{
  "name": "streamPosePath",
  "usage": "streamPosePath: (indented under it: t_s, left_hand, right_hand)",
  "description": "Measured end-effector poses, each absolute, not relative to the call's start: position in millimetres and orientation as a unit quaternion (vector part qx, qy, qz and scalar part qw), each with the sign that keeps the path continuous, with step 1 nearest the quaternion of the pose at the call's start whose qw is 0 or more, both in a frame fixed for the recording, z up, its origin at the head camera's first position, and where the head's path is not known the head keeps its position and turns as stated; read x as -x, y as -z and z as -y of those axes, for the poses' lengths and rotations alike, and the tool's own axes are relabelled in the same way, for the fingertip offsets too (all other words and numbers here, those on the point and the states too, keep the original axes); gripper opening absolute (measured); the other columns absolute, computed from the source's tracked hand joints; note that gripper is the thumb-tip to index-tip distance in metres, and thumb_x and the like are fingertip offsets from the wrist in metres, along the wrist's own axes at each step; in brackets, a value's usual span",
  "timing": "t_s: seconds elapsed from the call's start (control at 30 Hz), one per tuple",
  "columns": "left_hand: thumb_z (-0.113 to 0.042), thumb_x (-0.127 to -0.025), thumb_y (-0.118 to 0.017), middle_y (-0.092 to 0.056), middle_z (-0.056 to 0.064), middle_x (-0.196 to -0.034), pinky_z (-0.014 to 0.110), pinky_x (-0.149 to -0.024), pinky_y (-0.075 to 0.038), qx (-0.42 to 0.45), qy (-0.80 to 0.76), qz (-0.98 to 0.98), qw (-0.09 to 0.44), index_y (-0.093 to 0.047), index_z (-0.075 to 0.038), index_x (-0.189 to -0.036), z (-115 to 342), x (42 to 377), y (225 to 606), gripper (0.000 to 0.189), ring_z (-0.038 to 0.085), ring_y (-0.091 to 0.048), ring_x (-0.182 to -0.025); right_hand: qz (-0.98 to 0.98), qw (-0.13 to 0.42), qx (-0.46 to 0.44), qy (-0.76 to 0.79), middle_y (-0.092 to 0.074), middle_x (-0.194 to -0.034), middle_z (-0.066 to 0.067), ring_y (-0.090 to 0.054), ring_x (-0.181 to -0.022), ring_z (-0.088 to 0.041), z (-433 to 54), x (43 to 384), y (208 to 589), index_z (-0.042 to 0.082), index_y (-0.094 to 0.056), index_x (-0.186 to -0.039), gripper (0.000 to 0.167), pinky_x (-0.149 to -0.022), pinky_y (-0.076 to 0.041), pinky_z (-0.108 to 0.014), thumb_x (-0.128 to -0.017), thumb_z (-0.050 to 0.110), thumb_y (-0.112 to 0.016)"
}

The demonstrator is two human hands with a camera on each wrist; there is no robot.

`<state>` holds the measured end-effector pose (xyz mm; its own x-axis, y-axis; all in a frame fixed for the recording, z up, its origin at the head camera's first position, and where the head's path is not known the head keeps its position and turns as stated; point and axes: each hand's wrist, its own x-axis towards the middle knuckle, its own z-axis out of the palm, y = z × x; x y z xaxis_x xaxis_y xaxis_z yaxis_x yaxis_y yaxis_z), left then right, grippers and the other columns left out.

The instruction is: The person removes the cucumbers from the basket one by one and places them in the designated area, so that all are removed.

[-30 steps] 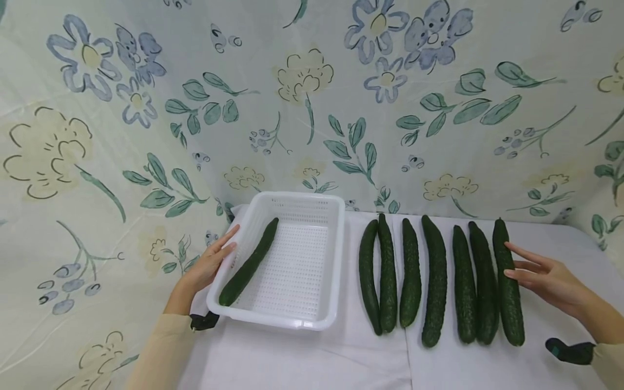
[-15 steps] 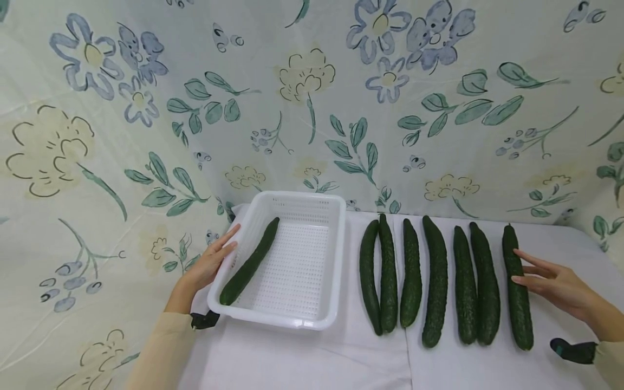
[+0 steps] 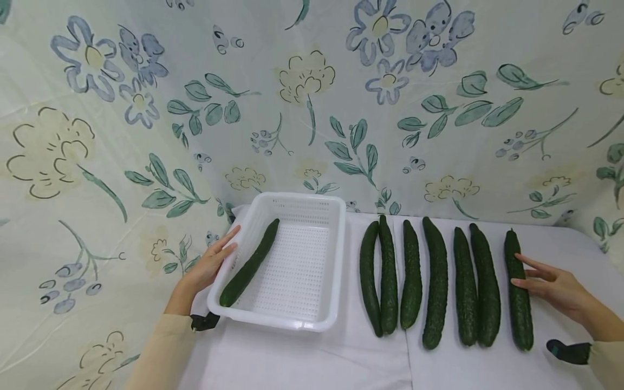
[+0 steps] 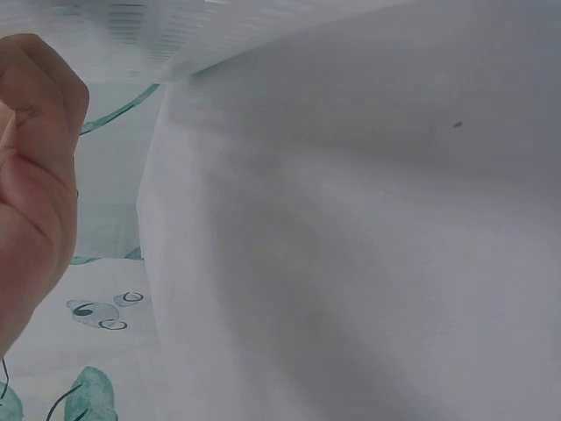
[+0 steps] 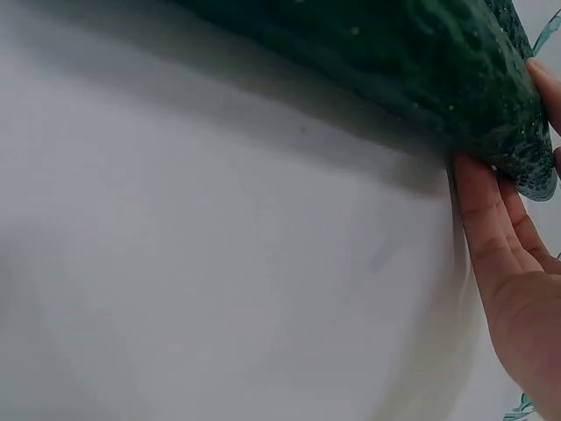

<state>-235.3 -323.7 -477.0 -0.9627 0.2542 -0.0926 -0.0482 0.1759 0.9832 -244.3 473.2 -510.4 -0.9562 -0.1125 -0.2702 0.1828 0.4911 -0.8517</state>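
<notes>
My left hand (image 3: 207, 266) holds the left side of a white plastic basket (image 3: 337, 271), its fingers and thumb at the rim. Inside, a dark green cucumber (image 3: 249, 266) lies slanted along the left wall. At the far right, my right hand (image 3: 558, 288) grips another cucumber (image 3: 520, 317) from its right side near the middle. In the right wrist view, some fingers (image 5: 482, 210) reach to the underside of this cucumber (image 5: 386, 61), while one digit lies against its upper side. The left wrist view shows the curled left hand (image 4: 39, 167) below the perforated basket (image 4: 131, 35).
Several more cucumbers stand in an upright row between basket and right hand, from a slim curved one (image 3: 369, 276) to a thick one (image 3: 485, 287). White cloth (image 3: 361, 363) covers the table. A flowered curtain (image 3: 312, 124) rises behind and at the left.
The rightmost cucumber has shifted right and slightly towards me with my right hand, opening a gap from its neighbour. The left hand and basket stay in place.
</notes>
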Motion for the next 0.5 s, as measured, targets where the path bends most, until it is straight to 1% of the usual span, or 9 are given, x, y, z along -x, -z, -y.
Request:
streamPosePath:
  t_s: [0.17, 0.23, 0.3, 0.4, 0.47, 0.5]
  left_hand:
    - [-0.030, -0.109, -0.040, -0.008, 0.007, -0.165, 0.053, -0.104, -0.035, -0.068, -0.642, -0.755, 0.118, -0.019, -0.031, -0.160, 322.9, 235.1, 477.0, 0.055, 0.038, -0.026, -0.140]
    - [-0.030, -0.109, -0.041, -0.006, 0.006, -0.165, 0.053, -0.105, -0.033, -0.067, -0.642, -0.754, 0.119, -0.019, -0.031, -0.160, 322.4, 235.0, 477.0, 0.056, 0.037, -0.025, -0.141]
    - [-0.030, -0.109, -0.041, -0.005, 0.006, -0.166, 0.054, -0.105, -0.032, -0.065, -0.643, -0.754, 0.120, -0.019, -0.031, -0.160, 322.1, 235.0, 477.2, 0.056, 0.037, -0.024, -0.141]
    - [-0.030, -0.109, -0.041, -0.003, 0.005, -0.166, 0.055, -0.106, -0.031, -0.063, -0.643, -0.754, 0.119, -0.019, -0.031, -0.160, 322.2, 235.1, 477.6, 0.056, 0.037, -0.023, -0.142]
    - [-0.030, -0.109, -0.041, -0.003, 0.005, -0.166, 0.055, -0.106, -0.030, -0.062, -0.644, -0.753, 0.118, -0.019, -0.031, -0.160, 322.4, 235.2, 477.8, 0.056, 0.037, -0.023, -0.141]
    - [-0.030, -0.109, -0.041, -0.003, 0.005, -0.166, 0.055, -0.106, -0.030, -0.062, -0.644, -0.753, 0.118, -0.019, -0.031, -0.160, 322.5, 235.3, 477.9, 0.055, 0.037, -0.023, -0.142]
  right_hand:
    - [-0.871, 0.133, -0.019, 0.472, -0.015, -0.144, -0.048, -0.049, -0.086, 0.013, -470.9, 244.9, 510.2, 0.030, -0.014, -0.159, 0.081, -0.072, -0.054, -0.027, -0.097, 0.033, -0.067]
    - [-0.884, 0.127, -0.013, 0.449, -0.021, -0.142, -0.047, -0.052, -0.086, 0.010, -469.3, 245.3, 508.1, 0.028, -0.017, -0.159, 0.081, -0.071, -0.054, -0.028, -0.097, 0.034, -0.067]
    - [-0.896, 0.121, -0.005, 0.427, -0.028, -0.138, -0.047, -0.055, -0.087, 0.003, -467.2, 245.9, 505.6, 0.021, -0.020, -0.160, 0.081, -0.070, -0.054, -0.029, -0.096, 0.034, -0.068]
    - [-0.910, 0.104, -0.001, 0.400, -0.036, -0.130, -0.044, -0.059, -0.089, -0.010, -463.0, 246.9, 503.0, 0.008, -0.022, -0.158, 0.086, -0.069, -0.056, -0.032, -0.094, 0.035, -0.072]
    - [-0.915, 0.096, -0.002, 0.391, -0.039, -0.127, -0.043, -0.060, -0.091, -0.017, -460.7, 247.2, 502.5, 0.001, -0.023, -0.156, 0.088, -0.068, -0.056, -0.033, -0.092, 0.035, -0.073]
    - [-0.916, 0.094, -0.005, 0.389, -0.039, -0.127, -0.043, -0.061, -0.092, -0.020, -459.7, 247.1, 502.5, 0.000, -0.023, -0.156, 0.089, -0.068, -0.056, -0.033, -0.092, 0.035, -0.074]
